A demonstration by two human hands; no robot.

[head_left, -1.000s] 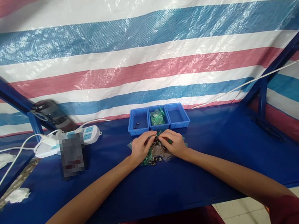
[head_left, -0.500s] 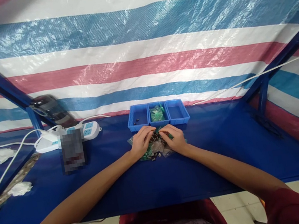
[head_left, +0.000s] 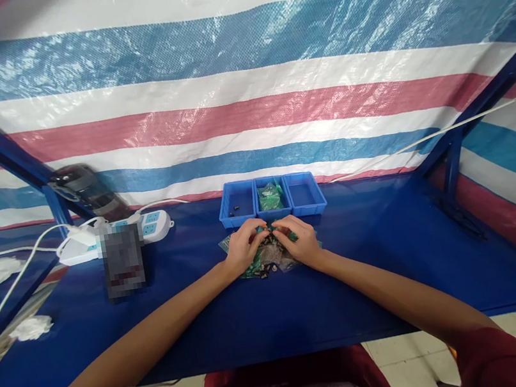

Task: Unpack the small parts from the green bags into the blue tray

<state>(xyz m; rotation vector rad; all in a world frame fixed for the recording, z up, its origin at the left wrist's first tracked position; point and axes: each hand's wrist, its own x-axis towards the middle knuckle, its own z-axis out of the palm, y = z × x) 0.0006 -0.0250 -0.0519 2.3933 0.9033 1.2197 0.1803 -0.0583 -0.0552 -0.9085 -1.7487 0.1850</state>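
Note:
My left hand [head_left: 245,247] and my right hand [head_left: 300,240] face each other over a pile of small dark and metallic parts [head_left: 264,271]. Thumb and fingers are pinched together on both hands, and whatever they grip is too small to make out. Beneath and around the parts lie crumpled clear and green plastic bags [head_left: 272,255], partly covered by my hands. Just beyond my fingertips stand three joined blue bins. A few small dark parts lie in the left bin [head_left: 227,217]. The middle bin [head_left: 275,214] holds a green-tinted bag [head_left: 269,197]; nothing shows in the right bin [head_left: 305,194].
At the left, a white power strip [head_left: 158,223] with plugged-in cords lies behind a blurred dark object [head_left: 123,262]. Beyond it leans a dark bottle-like thing [head_left: 87,190]. Crumpled white tissues [head_left: 32,327] lie by the left edge. Blue metal posts [head_left: 449,158] flank the blue table [head_left: 380,233].
My left fingertips have shifted slightly, with the thumb now nearer the right hand. Both hands stay pinched above the same pile. The whole view has drifted a little.

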